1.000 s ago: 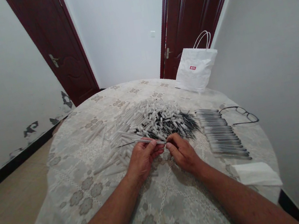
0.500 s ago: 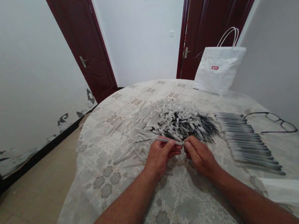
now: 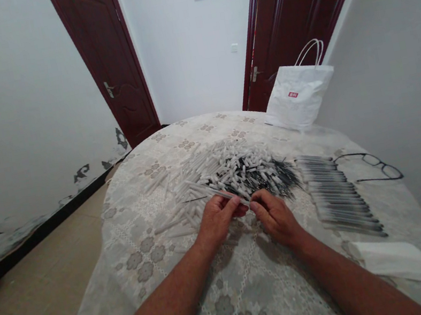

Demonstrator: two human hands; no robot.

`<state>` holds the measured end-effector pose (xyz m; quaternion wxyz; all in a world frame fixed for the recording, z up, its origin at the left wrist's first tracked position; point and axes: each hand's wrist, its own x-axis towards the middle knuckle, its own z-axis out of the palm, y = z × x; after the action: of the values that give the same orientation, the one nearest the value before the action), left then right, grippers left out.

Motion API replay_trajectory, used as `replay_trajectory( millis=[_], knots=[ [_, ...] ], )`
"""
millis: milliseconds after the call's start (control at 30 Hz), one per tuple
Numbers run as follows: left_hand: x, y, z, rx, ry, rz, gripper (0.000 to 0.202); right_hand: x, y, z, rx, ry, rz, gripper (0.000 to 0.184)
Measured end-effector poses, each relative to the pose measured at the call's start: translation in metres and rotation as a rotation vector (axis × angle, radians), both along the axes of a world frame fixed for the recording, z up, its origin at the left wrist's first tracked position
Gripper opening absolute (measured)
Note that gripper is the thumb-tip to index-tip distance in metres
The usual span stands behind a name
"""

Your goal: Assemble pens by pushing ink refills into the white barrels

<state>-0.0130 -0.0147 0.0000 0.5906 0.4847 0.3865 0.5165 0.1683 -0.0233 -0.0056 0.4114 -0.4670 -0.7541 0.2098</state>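
My left hand [image 3: 217, 219] is closed around a slim translucent pen barrel [image 3: 217, 193], which slants down to the right. At the barrel's lower right end, my right hand [image 3: 276, 216] is closed, thumb and fingers pinching; the exact part between them is hidden. A thin dark refill [image 3: 194, 199] sticks out left of my left hand; whether it is held or lies on the table I cannot tell. Just beyond both hands spreads a heap of whitish barrels [image 3: 201, 173], short white caps [image 3: 243, 160] and black refills [image 3: 284, 174].
To the right lies a row of assembled-looking pens [image 3: 334, 192], with eyeglasses [image 3: 374, 164] beside it. Nearer me is a folded white sheet [image 3: 395, 258]. A white paper bag [image 3: 297, 96] stands at the back right of the round table, on its patterned tablecloth [image 3: 141, 251].
The view has shifted slightly, so the scene sits a little farther left. Both hands keep nearly the same grip, and the right fingers stay at the barrel's end.
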Motion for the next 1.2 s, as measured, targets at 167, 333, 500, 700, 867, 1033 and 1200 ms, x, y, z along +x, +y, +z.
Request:
replay_trajectory(
  millis=[167,333,500,700,867,1033,1200],
  knots=[
    [-0.007,0.000,0.004,0.114,0.206,0.037,0.032,0.001,0.000,0.003,0.084,0.007,0.036,0.018],
    [-0.017,0.009,0.005,0.122,0.171,0.212,0.037,0.008,0.008,-0.001,0.050,0.049,-0.123,0.021],
    [-0.024,0.017,0.001,0.168,0.285,0.310,0.029,0.012,0.013,-0.002,0.032,0.095,-0.216,0.025],
    [-0.015,0.016,-0.011,0.501,0.819,0.228,0.020,0.017,0.017,-0.001,0.084,0.143,-0.345,0.027],
    [0.000,0.015,-0.011,0.674,1.063,0.130,0.028,0.023,0.025,-0.003,0.103,0.141,-0.404,0.027],
    [0.014,0.023,-0.002,0.699,1.313,0.149,0.028,0.023,0.027,-0.005,0.118,0.163,-0.384,0.026],
    [0.024,0.041,-0.001,0.732,1.499,0.125,0.027,0.023,0.027,-0.005,0.141,0.172,-0.362,0.025]
  ],
)
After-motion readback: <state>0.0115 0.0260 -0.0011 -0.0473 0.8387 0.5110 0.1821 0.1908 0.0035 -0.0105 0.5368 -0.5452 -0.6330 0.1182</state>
